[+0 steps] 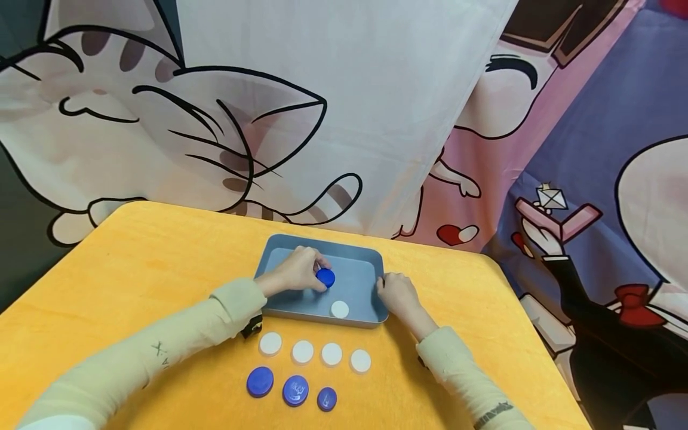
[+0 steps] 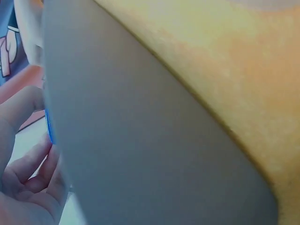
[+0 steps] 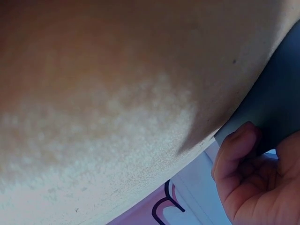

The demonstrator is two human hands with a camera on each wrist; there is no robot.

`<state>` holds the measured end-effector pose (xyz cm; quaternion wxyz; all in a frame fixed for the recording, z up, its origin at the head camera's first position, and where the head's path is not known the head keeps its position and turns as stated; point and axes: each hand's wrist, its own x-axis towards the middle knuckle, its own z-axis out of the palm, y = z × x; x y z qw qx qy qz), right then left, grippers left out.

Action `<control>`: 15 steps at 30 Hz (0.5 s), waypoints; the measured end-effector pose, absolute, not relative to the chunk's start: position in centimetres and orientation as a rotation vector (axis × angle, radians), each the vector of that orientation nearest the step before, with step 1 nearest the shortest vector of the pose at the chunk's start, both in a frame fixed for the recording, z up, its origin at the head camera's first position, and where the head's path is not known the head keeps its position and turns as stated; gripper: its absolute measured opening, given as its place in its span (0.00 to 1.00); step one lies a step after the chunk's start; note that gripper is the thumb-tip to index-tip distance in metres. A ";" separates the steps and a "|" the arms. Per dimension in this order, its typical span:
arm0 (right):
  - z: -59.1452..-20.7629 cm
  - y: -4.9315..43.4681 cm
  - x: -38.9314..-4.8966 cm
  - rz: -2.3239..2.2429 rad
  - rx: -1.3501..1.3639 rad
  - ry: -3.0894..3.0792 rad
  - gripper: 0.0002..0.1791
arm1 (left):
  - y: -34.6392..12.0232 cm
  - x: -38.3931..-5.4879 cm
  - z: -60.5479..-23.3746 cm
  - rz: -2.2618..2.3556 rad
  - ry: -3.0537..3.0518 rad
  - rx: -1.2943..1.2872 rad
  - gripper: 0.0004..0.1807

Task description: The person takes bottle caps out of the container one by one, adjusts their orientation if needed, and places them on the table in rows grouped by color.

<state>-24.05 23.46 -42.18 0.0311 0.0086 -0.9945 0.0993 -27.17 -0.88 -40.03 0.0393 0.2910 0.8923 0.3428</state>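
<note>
My left hand [image 1: 300,270] pinches a blue bottle cap [image 1: 325,277] between thumb and fingers, inside the outline of a grey-blue tray [image 1: 371,258]. Whether that cap touches the tray floor I cannot tell. In the left wrist view the tray's outer wall [image 2: 154,140] hides most of the cap, and the fingers [image 2: 33,161] show at the left. A white cap [image 1: 340,309] lies in the tray near its front wall. At the tray's right side, my right hand [image 1: 399,292] grips the rim, fingers curled over it, as the right wrist view also shows.
In front of the tray, several white caps [image 1: 303,352] form a row on the yellow tablecloth [image 1: 177,263]. Three blue caps [image 1: 295,390] lie nearer to me, the rightmost smaller. Behind the table hangs a cartoon-printed curtain [image 1: 376,119].
</note>
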 end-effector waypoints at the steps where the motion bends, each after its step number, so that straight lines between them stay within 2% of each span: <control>1: -42.2 23.5 -24.1 0.305 0.026 -3.064 0.21 | -0.8 -27.0 -39.8 1.055 2.735 0.885 0.22; 15: -42.3 23.5 -24.2 0.283 0.038 -3.059 0.21 | -0.3 -23.3 -38.0 1.092 2.768 0.953 0.22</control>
